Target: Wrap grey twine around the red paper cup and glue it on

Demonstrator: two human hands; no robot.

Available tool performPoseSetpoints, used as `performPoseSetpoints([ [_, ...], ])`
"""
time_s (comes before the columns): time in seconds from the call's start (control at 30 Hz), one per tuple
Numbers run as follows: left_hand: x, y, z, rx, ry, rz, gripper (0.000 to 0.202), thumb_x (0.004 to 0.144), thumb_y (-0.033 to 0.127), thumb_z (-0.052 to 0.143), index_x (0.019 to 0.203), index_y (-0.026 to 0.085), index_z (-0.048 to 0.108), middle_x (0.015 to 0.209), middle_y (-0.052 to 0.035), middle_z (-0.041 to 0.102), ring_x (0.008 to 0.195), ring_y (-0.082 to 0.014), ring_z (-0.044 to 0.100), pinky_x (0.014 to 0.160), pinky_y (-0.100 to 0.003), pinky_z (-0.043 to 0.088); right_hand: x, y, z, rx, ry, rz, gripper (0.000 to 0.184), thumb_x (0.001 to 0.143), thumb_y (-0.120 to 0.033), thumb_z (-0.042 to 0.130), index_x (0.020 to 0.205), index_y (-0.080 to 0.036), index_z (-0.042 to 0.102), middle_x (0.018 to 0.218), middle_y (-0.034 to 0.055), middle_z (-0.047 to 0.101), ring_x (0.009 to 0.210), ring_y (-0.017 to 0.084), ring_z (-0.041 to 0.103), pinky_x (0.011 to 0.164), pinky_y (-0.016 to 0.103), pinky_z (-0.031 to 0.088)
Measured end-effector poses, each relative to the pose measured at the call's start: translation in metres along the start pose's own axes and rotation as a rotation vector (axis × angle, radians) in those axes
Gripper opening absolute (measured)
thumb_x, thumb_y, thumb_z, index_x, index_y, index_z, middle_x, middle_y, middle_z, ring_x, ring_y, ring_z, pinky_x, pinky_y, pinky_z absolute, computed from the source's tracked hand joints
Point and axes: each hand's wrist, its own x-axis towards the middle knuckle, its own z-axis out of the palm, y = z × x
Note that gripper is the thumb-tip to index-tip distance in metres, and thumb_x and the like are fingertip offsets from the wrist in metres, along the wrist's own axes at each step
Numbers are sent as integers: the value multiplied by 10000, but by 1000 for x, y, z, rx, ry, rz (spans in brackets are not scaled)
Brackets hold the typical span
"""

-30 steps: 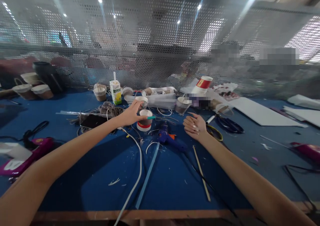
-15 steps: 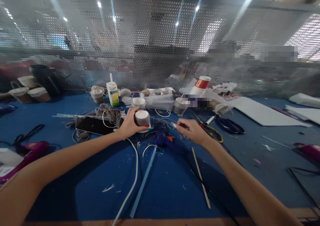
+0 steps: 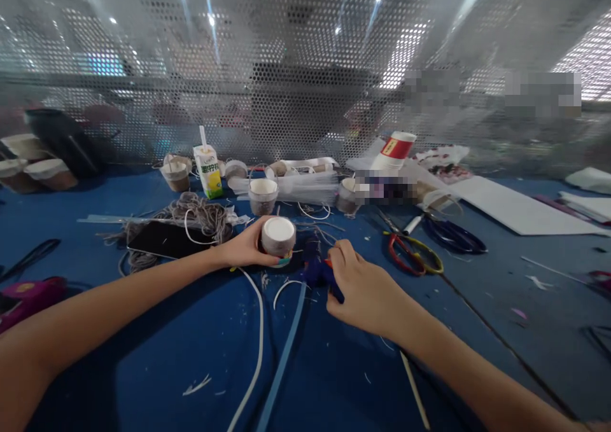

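Observation:
My left hand [image 3: 245, 246] is wrapped round a small cup [image 3: 279, 236] with a grey yarn-like wrapping and a white disc facing up. A bit of teal and yellow shows by the thumb, too small to name. My right hand [image 3: 358, 285] has its fingers closed round the handle of a dark blue glue gun [image 3: 314, 263], which lies on the blue table just right of the cup. Some orange of the gun shows at my fingertips. A long pale blue translucent stick [image 3: 284, 362] runs from the gun toward the table's near side.
Grey yarn [image 3: 205, 212] and a black phone [image 3: 165, 240] lie left. Behind stand a wrapped cup with a handle [image 3: 263, 196], a drink carton [image 3: 208, 174] and red-and-white paper cups [image 3: 397, 149]. Scissors [image 3: 405, 254], white sheets [image 3: 525, 209] and a wooden stick [image 3: 414, 387] lie right. A white cable [image 3: 258, 349] crosses the front.
My right hand has come down and toward me, from beyond the glue gun onto its handle. My left hand keeps its hold on the cup. The view has shifted slightly.

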Motion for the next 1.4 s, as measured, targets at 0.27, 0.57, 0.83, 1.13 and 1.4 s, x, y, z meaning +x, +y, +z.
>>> performPoseSetpoints([
  [0.27, 1, 6, 1, -1, 107, -10, 823, 485, 252, 862, 1217, 191, 493, 1294, -151, 581, 1246, -320, 521, 1086, -508, 375, 6, -4, 20, 128, 138, 83, 237, 659, -144, 439, 887, -144, 504, 971, 177, 517, 680, 246, 553, 578, 367, 394],
  [0.57, 0, 11, -2, -761, 231, -259, 510, 526, 100, 833, 982, 113, 605, 950, -101, 702, 928, -258, 683, 928, -472, 509, 14, 25, 10, 697, 175, 90, 151, 747, -302, 405, 693, -208, 510, 466, -17, 472, 367, 150, 482, 382, 285, 406],
  [0.83, -1, 10, -3, -763, 89, -263, 605, 509, 68, 838, 1059, 110, 589, 952, -96, 710, 912, -242, 689, 956, -445, 472, -2, 15, 1, 879, 381, 58, 302, 824, -430, 510, 601, -227, 530, 441, -10, 513, 403, 147, 523, 461, 303, 479],
  [1.13, -4, 12, -3, -621, -57, -233, 621, 510, 137, 846, 1084, 122, 608, 1021, -110, 717, 1014, -259, 673, 1011, -431, 433, 1, 5, 12, 675, 434, -94, 159, 752, -261, 613, 616, -211, 549, 540, -25, 567, 441, 106, 535, 430, 239, 410],
  [1.4, -4, 13, -2, -588, -80, -244, 666, 481, 168, 874, 1094, 124, 616, 1071, -125, 712, 1015, -256, 676, 1021, -443, 431, 0, 7, 18, 622, 426, -99, 191, 785, -263, 547, 605, -212, 515, 541, -20, 547, 451, 102, 513, 439, 237, 384],
])
